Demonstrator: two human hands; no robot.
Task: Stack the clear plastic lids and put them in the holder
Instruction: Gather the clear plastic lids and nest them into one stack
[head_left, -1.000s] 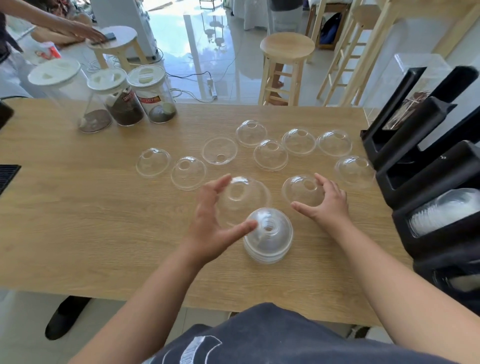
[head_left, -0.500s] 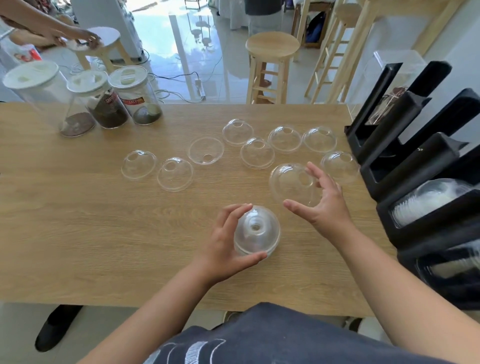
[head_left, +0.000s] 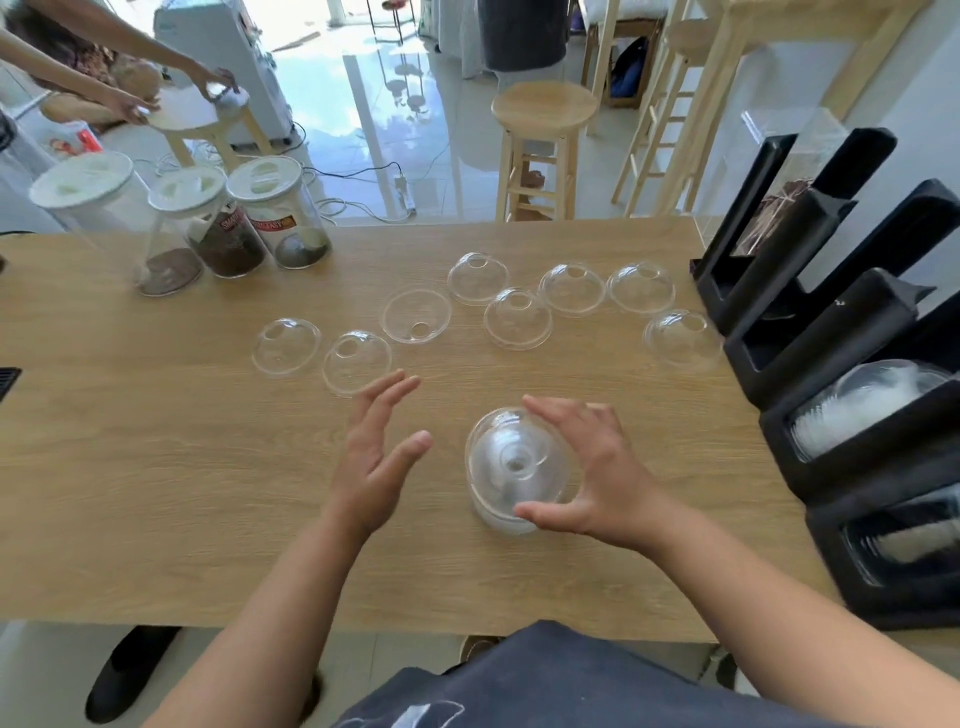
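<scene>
A stack of clear dome lids (head_left: 511, 467) stands on the wooden table (head_left: 156, 493) in front of me. My right hand (head_left: 602, 475) grips the top lid of that stack, thumb at the near rim and fingers over the far rim. My left hand (head_left: 376, 457) hovers open just left of the stack, touching nothing. Several loose lids lie farther back, among them one at the left (head_left: 285, 347), an upturned one (head_left: 415, 316) and one at the right (head_left: 681, 340). The black holder (head_left: 841, 467) at the right edge has lids (head_left: 862, 405) in one slot.
Three white-capped jars (head_left: 228, 228) stand at the table's back left. A wooden stool (head_left: 543, 135) stands beyond the far edge. Another person's hands (head_left: 171, 98) rest on a second stool at the far left. A shoe (head_left: 130, 670) shows below the near edge.
My right hand carried a loose lid from the right and set it over the stack. My left hand let go of the stack and drew away to the left, fingers spread.
</scene>
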